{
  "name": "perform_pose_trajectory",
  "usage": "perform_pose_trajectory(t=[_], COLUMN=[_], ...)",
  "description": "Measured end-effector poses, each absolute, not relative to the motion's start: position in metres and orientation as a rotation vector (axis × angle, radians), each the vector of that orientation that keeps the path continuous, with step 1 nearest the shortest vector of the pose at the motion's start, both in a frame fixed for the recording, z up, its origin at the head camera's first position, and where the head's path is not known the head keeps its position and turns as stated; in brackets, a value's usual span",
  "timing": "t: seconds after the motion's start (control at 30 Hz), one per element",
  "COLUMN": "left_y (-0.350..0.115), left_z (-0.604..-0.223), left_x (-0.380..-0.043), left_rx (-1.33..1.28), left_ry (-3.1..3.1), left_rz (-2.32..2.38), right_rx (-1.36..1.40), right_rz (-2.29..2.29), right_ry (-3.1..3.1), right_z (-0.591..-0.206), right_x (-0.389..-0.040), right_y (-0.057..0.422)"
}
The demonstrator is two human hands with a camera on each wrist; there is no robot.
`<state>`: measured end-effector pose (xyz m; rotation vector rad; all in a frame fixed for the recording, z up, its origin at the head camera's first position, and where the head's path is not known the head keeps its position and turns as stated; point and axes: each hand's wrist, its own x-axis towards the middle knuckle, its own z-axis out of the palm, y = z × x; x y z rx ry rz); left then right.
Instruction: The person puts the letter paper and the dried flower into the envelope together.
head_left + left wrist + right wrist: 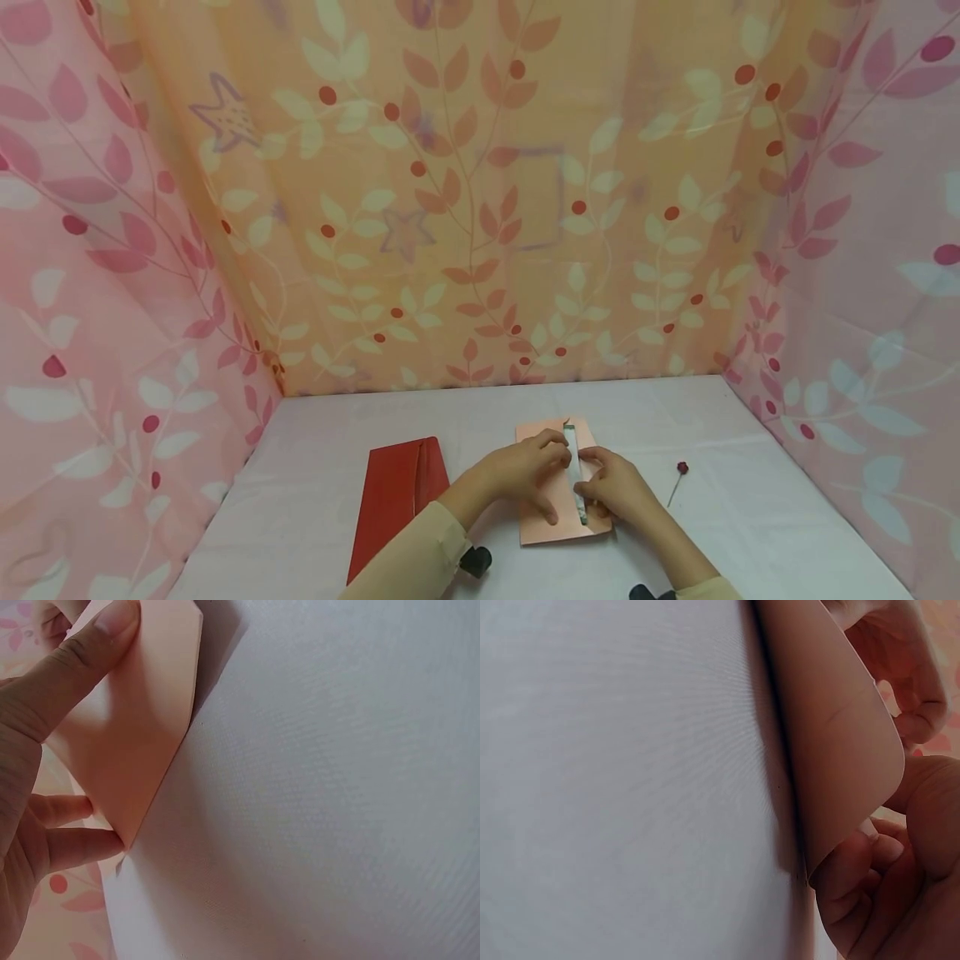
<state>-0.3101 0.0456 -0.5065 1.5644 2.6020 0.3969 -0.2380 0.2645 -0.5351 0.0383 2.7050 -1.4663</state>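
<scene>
A peach paper envelope [534, 534] lies on the white table, with a lengthwise opening that shows a whitish, shiny strip [574, 458] inside. My left hand [523, 468] grips its left panel: the thumb lies on the face and the curled fingers meet the opening's edge. In the left wrist view, two fingertips [90, 844] touch the panel's edge. From the other side, my right hand [617, 490] pinches the right panel beside the opening. The right wrist view shows its curled fingers [847, 877] at the panel's corner. What the strip is, I cannot tell.
A red folder or envelope [386, 492] lies to the left, partly behind my left sleeve [416, 554]. Right of my right hand is a thin stick with a dark red flower-like head [682, 468]. Patterned curtains [465, 250] enclose the table at the back and sides.
</scene>
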Motion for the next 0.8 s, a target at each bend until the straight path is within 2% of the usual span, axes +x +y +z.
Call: perform_pose_trajectory(t=[0.8], left_y=[0.043], left_z=[-0.502], left_x=[-0.309], left_rx=[1.56], left_ry=[2.599], left_rz=[0.432], right_rx=[-0.177], right_rz=[-1.619], right_ry=[2.427], right_z=[-0.537], right_x=[-0.249], right_y=[0.271])
